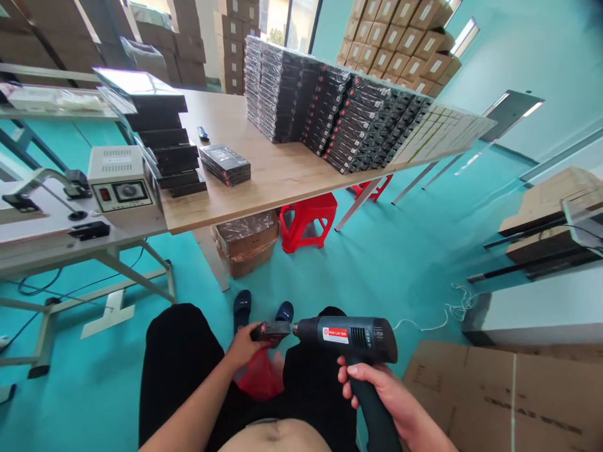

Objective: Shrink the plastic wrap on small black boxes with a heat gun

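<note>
- A sealing machine (123,191) sits at the left on a grey stand (51,235), its dial panel facing the seated person, so it looks placed for easy reach.
- Next to it a leaning stack of black trays (160,135) rests on the wooden counter (264,169), stepped like stairs, which would let each one be slid off the top in turn.
- A small pile of wrapped packs (225,164) lies flat on the counter just right of the trays, apart from the big stacks.
- The left hand (242,346) is closed around a small dark box (271,331), holding it out over the lap at its near end so that the far end stays bare to the nozzle.
- Under that hand a red bag (261,376) lies between the knees, probably to catch scraps or hold pieces.
- The heat gun (351,339) points left, its nozzle touching or just short of the box; which, the view does not settle.
- The right hand (391,398) is wrapped tight around the gun's grip, fingers curled at the front of the handle, keeping the barrel level.
- Rows of wrapped black boxes (343,119) fill the right part of the counter, stacked evenly, seemingly as finished stock.
- A red stool (308,220) stands under the counter.
- A flat cardboard box (504,395) lies at the person's right side, near the gun arm.
</note>
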Motion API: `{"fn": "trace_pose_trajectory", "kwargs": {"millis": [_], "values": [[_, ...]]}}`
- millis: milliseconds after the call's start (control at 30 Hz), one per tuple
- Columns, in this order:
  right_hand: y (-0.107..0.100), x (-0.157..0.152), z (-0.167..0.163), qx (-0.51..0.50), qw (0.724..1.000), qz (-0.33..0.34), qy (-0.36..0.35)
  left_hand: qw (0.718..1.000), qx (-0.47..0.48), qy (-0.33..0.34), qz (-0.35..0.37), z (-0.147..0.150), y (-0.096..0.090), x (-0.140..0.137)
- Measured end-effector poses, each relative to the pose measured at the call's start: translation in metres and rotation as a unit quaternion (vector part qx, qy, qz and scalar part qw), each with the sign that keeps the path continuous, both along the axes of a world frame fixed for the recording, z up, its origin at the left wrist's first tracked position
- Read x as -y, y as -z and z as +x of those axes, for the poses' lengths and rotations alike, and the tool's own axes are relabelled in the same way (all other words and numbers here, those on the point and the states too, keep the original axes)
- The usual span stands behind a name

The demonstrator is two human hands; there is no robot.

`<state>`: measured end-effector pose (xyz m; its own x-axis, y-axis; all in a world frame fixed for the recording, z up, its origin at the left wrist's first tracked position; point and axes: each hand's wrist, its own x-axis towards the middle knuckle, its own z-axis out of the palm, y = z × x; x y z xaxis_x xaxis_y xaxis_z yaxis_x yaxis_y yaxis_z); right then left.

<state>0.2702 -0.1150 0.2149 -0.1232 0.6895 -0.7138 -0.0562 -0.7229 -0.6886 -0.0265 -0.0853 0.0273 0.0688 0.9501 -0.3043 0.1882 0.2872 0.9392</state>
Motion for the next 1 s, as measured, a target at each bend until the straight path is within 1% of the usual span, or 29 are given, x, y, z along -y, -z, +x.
{"fn": "trace_pose_trajectory", "kwargs": {"millis": [133, 300, 400, 500, 633, 733, 800, 900, 1000], "values": [[0.002, -0.002, -0.001, 0.0, 1.0, -0.003, -0.011, 0.999, -0.012, 0.042, 0.02, 0.001, 0.004, 0.001], [0.013, -0.003, -0.007, -0.012, 0.999, -0.019, -0.049, 0.991, -0.117, 0.053, 0.04, 0.001, 0.019, 0.004], [0.018, -0.003, -0.016, -0.02, 0.998, -0.02, -0.065, 0.983, -0.163, 0.068, 0.043, 0.0, 0.024, 0.007], [0.02, -0.004, -0.025, -0.031, 0.996, -0.021, -0.075, 0.978, -0.187, 0.079, 0.043, 0.0, 0.024, 0.008], [0.022, -0.004, -0.032, -0.042, 0.995, -0.003, -0.086, 0.976, -0.197, 0.086, 0.043, 0.0, 0.021, 0.009], [0.023, -0.004, -0.026, -0.036, 0.997, 0.002, -0.075, 0.979, -0.188, 0.072, 0.026, 0.0, 0.02, 0.008], [0.024, -0.006, -0.018, -0.036, 0.998, 0.001, -0.054, 0.985, -0.161, 0.052, 0.013, 0.0, 0.021, 0.007], [0.024, -0.01, -0.002, -0.032, 0.999, -0.015, -0.026, 0.996, -0.079, 0.029, 0.009, 0.0, 0.021, 0.005], [0.025, -0.011, 0.008, -0.029, 0.999, -0.034, -0.007, 1.0, 0.006, 0.005, -0.008, 0.0, 0.018, 0.002]]}}
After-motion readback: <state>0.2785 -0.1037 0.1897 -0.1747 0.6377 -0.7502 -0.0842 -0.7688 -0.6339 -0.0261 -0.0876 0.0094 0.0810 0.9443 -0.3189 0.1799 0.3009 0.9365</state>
